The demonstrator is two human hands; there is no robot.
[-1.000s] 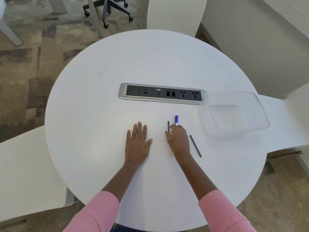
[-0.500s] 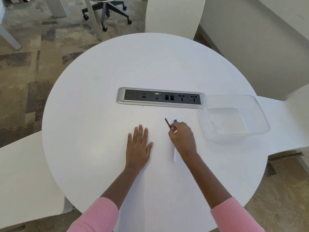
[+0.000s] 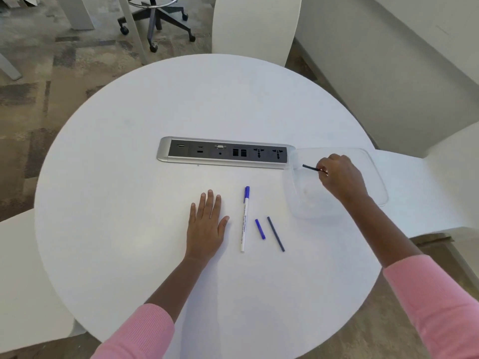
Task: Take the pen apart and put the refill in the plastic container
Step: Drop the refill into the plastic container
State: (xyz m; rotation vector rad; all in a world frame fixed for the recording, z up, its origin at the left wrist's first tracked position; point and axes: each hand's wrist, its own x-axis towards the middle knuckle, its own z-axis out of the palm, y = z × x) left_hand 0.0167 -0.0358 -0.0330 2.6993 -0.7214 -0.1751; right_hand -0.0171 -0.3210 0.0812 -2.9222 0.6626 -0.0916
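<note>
My right hand (image 3: 340, 177) is held over the clear plastic container (image 3: 377, 177) at the table's right edge, pinching a thin dark refill (image 3: 309, 167) that sticks out to the left above the container. My left hand (image 3: 207, 224) lies flat and empty on the white round table (image 3: 129, 203). Just right of it lies the white pen barrel with a blue cap (image 3: 245, 218). Beside the barrel are a small blue pen piece (image 3: 260, 228) and a thin dark rod (image 3: 275, 233).
A silver and black socket strip (image 3: 225, 152) is set into the table's middle, touching the container's left corner. White chairs stand around the table, and a wheeled office chair base (image 3: 155, 19) is on the carpet beyond.
My right hand lifted the dark refill from beside the pen and carried it right, over the container. The pen barrel, blue piece and dark rod now lie uncovered. My left hand stayed flat.
</note>
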